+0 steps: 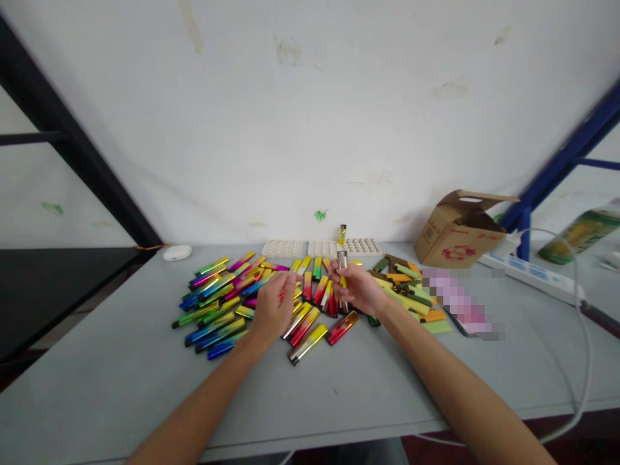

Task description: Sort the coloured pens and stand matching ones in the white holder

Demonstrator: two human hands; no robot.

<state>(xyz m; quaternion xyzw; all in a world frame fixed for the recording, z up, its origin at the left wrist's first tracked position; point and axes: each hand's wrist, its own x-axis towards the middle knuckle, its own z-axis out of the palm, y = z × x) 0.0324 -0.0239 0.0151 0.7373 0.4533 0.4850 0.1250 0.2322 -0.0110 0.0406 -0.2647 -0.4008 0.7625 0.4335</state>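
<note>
Many shiny two-tone lighter-like pieces (217, 329) lie in a spread across the middle and left of the grey table. My right hand (357, 287) is closed around one silver and yellow piece (343, 259), held upright with its silver end on top. Beyond it a small yellow piece with a dark top (342, 234) stands by the white perforated trays (285, 248). Over the pile, my left hand (277, 302) has its fingers curled together; whatever they may hold is hidden. Matte green, yellow and orange pieces (416, 297) lie right of my right hand.
At the back right sits an open cardboard box (450, 239), with a white power strip (537, 278) and cable beside it. A phone (460, 307) with a blurred-out surface lies near the matte pieces. A white case (177, 252) rests at the back left against the wall.
</note>
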